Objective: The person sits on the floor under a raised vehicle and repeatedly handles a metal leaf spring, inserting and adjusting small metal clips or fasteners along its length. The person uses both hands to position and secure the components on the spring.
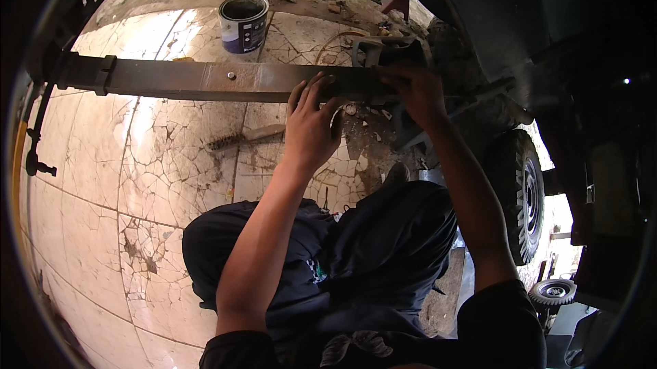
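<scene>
A rusty brown leaf spring runs across the upper half of the view, with a clamp band near its left end and a round bolt head on its face. My left hand rests its fingertips on the spring's near edge, fingers apart and slightly bent, holding nothing I can see. Further right, my right hand reaches to the spring's shadowed right part, fingers pointing left. Darkness there hides whether its fingertips grip anything.
An open paint can stands beyond the spring. On the cracked tile floor lies a wire brush with a wooden handle. Dark vehicle bodywork overhangs the right side, near a tyred wheel. A reddish stand is at the back.
</scene>
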{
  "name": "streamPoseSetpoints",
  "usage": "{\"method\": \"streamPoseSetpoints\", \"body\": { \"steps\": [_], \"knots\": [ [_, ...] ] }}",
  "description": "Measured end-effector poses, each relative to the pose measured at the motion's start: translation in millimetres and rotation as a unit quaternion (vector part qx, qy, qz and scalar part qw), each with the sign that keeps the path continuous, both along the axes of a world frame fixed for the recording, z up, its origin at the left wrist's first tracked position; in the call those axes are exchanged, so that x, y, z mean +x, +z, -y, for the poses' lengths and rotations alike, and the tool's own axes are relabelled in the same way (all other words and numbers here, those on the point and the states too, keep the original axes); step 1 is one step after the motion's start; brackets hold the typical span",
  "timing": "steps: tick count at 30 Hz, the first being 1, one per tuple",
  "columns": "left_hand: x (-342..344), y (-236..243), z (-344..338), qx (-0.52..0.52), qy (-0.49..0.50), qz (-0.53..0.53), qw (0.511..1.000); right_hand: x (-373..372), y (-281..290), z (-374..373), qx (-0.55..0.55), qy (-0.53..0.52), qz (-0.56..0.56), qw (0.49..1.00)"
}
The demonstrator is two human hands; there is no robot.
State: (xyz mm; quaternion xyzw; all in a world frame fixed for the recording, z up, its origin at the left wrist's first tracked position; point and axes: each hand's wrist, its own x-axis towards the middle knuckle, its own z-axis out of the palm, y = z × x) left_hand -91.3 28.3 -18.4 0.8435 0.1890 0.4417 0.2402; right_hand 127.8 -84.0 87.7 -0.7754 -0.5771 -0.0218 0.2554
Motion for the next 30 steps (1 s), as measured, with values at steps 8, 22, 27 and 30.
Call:
{"method": "streamPoseSetpoints", "body": {
  "steps": [8,22,27,30],
  "knots": [
    [6,0,1,-0.002,0.007,-0.005,1.0,-9,8,-31,-0.044,0.061,0.065,0.995],
    [2,-2,0,0.013,0.003,-0.015,1.0,-3,9,-5,0.03,-0.023,-0.006,0.999],
    [2,1,4,0.02,-0.001,-0.018,1.0,-7,-16,-25,0.069,-0.045,0.046,0.996],
    [3,-3,1,0.035,0.003,-0.019,0.999,-1,-20,-51,0.085,-0.044,0.075,0.993]
  ]
}}
